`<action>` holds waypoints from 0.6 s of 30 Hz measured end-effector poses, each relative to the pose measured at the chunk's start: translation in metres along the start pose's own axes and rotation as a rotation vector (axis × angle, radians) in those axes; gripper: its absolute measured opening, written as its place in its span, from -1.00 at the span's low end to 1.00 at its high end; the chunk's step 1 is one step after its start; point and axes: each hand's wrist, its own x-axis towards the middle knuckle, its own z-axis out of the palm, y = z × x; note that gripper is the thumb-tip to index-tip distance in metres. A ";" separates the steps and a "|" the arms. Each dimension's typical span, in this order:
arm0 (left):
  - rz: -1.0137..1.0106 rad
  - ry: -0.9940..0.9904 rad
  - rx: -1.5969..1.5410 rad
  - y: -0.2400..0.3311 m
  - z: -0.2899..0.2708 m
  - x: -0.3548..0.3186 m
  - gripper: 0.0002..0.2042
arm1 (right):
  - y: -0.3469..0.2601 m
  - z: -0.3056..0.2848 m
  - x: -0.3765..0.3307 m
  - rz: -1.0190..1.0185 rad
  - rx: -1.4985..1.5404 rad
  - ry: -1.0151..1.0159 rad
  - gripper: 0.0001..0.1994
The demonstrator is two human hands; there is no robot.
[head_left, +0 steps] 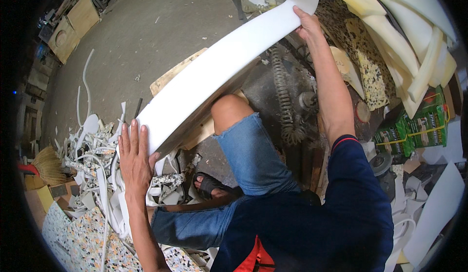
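A long, white, smooth strip of foam (219, 52) runs from near my left knee up to the far right, over a wooden board that shows at its lower edge. At its near left end lies my left hand (134, 150), fingers stretched out flat along the end and thumb apart. Toward the far end my right hand (308, 25) grips the strip's edge, thumb on top and the other fingers partly hidden. Just past that hand the foam bends upward and runs out of view.
White foam offcuts (90, 145) pile up at left beside a straw broom (48, 167). Speckled foam sheets (97, 238) lie at lower left. A coiled hose (280, 86) rests right of my knee. Yellowish foam pieces (395, 42) and green packages (424, 125) stand at right.
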 end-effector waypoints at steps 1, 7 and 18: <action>0.000 0.000 0.001 0.000 0.000 0.000 -0.12 | 0.001 -0.001 0.000 0.004 0.002 0.014 -0.56; 0.002 -0.001 0.006 0.001 -0.001 -0.001 -0.12 | 0.010 -0.004 0.001 0.011 0.020 0.046 -0.60; 0.019 0.006 0.017 -0.002 0.002 -0.001 -0.12 | 0.017 -0.002 -0.002 0.049 0.023 0.042 -0.59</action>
